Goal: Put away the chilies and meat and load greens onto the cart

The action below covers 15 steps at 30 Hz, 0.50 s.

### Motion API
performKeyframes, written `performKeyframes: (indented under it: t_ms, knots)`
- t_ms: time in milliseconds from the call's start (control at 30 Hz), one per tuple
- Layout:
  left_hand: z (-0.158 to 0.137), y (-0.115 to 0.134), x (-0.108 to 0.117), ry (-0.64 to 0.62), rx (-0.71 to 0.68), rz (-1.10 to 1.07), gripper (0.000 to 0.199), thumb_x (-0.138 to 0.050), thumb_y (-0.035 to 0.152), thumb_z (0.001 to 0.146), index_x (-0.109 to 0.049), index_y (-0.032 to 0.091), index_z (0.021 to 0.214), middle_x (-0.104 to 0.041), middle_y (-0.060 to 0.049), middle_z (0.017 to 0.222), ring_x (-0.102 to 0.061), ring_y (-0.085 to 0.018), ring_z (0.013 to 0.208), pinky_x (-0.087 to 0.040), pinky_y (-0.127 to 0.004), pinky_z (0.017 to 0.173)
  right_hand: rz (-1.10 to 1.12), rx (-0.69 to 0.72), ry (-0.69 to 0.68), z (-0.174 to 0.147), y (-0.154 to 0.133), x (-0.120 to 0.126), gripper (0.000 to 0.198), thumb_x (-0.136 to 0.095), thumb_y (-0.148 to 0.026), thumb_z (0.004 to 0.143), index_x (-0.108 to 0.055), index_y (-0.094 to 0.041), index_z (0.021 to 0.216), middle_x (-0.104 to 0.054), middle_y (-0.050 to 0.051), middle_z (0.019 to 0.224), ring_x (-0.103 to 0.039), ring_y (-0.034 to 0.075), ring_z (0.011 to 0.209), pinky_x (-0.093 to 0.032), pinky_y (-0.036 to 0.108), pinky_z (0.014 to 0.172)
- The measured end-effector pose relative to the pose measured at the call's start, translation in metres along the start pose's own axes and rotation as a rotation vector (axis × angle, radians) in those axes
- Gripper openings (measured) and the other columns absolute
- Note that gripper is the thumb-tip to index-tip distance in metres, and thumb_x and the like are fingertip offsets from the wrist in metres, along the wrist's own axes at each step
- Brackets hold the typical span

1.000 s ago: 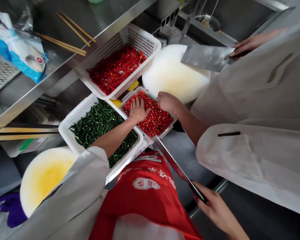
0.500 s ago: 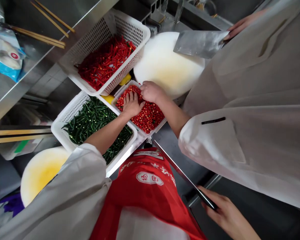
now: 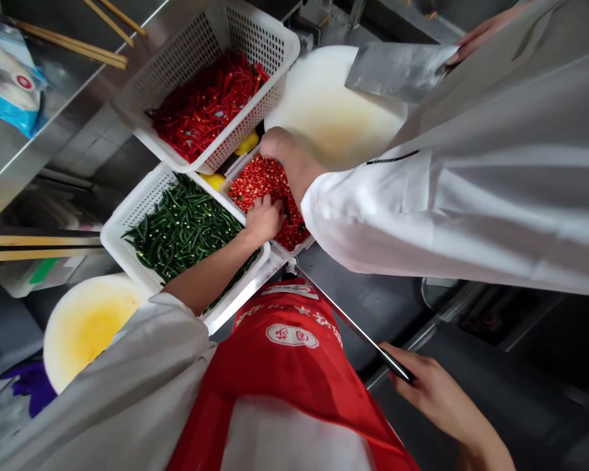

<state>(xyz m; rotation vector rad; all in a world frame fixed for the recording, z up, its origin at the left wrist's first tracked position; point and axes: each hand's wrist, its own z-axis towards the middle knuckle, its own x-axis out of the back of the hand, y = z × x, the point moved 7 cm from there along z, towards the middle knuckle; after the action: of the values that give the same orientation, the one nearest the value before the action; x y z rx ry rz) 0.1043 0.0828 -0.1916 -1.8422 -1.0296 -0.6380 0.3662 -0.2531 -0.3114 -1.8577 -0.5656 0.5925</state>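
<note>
Head view: the left hand (image 3: 262,219) is reaching forward, arm outstretched, fingers curled loosely into the chopped red chillies (image 3: 265,186) in the small tray (image 3: 302,247) — its grip is not closing on anything. The right hand (image 3: 429,392) is hanging low at the side, its grip closing round a knife (image 3: 348,324). A co-worker's hand (image 3: 287,154) is pressing into the same tray — beside the basket of green chillies (image 3: 181,226).

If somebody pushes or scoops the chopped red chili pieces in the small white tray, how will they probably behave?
The chopped red chili pieces are small and loose, so they would likely spread and shift like gravel rather than move together. They look moist, so some may stick to the left hand resting on them. The small white tray seems shallow, so a strong push might spill pieces over its rim.
</note>
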Motion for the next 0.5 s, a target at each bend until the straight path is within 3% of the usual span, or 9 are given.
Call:
performKeyframes:
  t_ms: [100,300,400,500]
  knots:
    - [-0.018,0.014,-0.02,-0.067,-0.086,0.013,0.045,-0.05,0.035,0.1,-0.062,0.024,0.142,-0.052,-0.019,0.145,-0.052,-0.04,0.126,-0.054,-0.054,0.1,-0.004,0.02,-0.01,0.003,-0.002,0.0,0.048,-0.049,-0.036,0.098,-0.071,-0.019,0.137,-0.073,0.014,0.13,-0.076,0.028,0.109,-0.062,0.038,0.097]
    - [-0.038,0.039,-0.042,-0.163,-0.359,0.005,0.045,-0.044,0.022,0.1,-0.066,0.029,0.139,-0.053,-0.01,0.151,-0.054,-0.031,0.127,-0.052,-0.045,0.107,-0.046,0.02,-0.02,0.005,-0.004,0.005,0.048,-0.052,-0.035,0.095,-0.071,-0.02,0.136,-0.075,0.013,0.125,-0.077,0.027,0.099,-0.063,0.039,0.094]
    - [-0.039,0.041,-0.036,-0.223,-0.521,-0.063,0.047,-0.047,0.02,0.098,-0.066,0.029,0.14,-0.047,-0.007,0.16,-0.052,-0.029,0.136,-0.048,-0.042,0.114,-0.061,0.038,-0.027,0.006,-0.007,0.006,0.049,-0.049,-0.034,0.096,-0.071,-0.019,0.137,-0.074,0.013,0.128,-0.077,0.027,0.103,-0.062,0.037,0.095]
    - [-0.012,0.014,-0.014,-0.124,-0.407,-0.074,0.046,-0.054,0.023,0.098,-0.065,0.029,0.142,-0.041,-0.006,0.165,-0.045,-0.032,0.146,-0.041,-0.048,0.122,-0.051,0.056,-0.015,0.007,-0.008,0.007,0.047,-0.051,-0.032,0.095,-0.071,-0.02,0.136,-0.072,0.013,0.132,-0.076,0.026,0.106,-0.062,0.034,0.094]
